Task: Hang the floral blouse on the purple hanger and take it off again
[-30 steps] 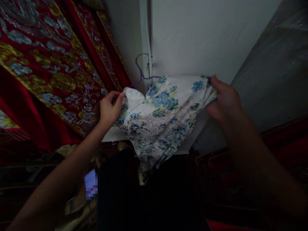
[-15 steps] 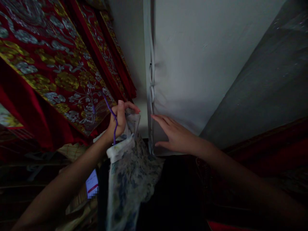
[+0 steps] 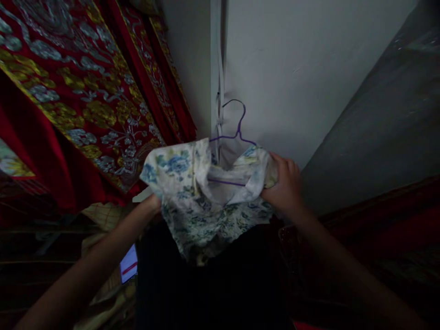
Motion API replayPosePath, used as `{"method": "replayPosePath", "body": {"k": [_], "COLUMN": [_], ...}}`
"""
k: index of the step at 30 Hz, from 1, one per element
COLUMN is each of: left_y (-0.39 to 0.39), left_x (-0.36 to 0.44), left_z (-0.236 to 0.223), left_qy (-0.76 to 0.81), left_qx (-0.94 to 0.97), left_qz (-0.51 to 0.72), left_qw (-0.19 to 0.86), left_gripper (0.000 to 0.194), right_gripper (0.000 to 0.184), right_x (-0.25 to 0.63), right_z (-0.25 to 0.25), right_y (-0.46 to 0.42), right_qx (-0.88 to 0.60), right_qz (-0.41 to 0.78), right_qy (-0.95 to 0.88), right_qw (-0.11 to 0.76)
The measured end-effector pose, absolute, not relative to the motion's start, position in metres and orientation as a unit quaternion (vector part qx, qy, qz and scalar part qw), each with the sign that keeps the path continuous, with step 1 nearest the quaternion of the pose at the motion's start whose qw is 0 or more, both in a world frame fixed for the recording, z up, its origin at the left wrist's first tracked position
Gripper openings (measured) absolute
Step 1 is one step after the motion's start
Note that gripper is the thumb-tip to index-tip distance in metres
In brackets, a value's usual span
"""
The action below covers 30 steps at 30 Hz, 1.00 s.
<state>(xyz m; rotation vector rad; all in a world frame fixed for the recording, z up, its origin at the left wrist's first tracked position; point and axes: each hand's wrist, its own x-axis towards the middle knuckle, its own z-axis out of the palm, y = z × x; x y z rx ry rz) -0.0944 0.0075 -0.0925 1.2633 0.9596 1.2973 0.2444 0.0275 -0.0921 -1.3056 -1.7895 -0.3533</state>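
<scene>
Floral shirt [image 3: 177, 165] on purple hanger [image 3: 238, 133] looks light, limp, best held by the shoulders; right hand [image 3: 286, 187] grasps one, grip of left hand [image 3: 156, 203] hidden.

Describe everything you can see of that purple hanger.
The purple hanger looks thin, perhaps coated wire. Its open hook curves up before the pale wall, pointing left. Sloping shoulders run into the floral shirt, and its straight lower bar shows through the neckline. Its ends are hidden inside the cloth.
</scene>
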Motion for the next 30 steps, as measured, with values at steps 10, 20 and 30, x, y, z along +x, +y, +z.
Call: {"method": "replayPosePath", "body": {"k": [10,20,30], "left_y": [-0.014,-0.074,-0.094], "left_x": [-0.067,-0.022,-0.011], "left_z": [-0.151,-0.18,-0.166], "left_qy": [0.472,0.468,0.437], "left_qx": [0.413,0.203,0.191], "left_qz": [0.63,0.675,0.685], "left_qw": [0.458,0.533,0.55], "left_gripper": [0.061,0.052,0.069], "right_gripper": [0.085,0.04,0.044], "right_x": [0.228,0.171,0.131], "right_z": [-0.023,-0.158,-0.174], "right_y": [0.057,-0.035,-0.04], "right_qx": [-0.502,-0.508,-0.418], "right_qz": [-0.168,0.254,0.562], "right_qy": [-0.74,-0.507,-0.505], "right_qw": [0.415,0.648,0.505]}}
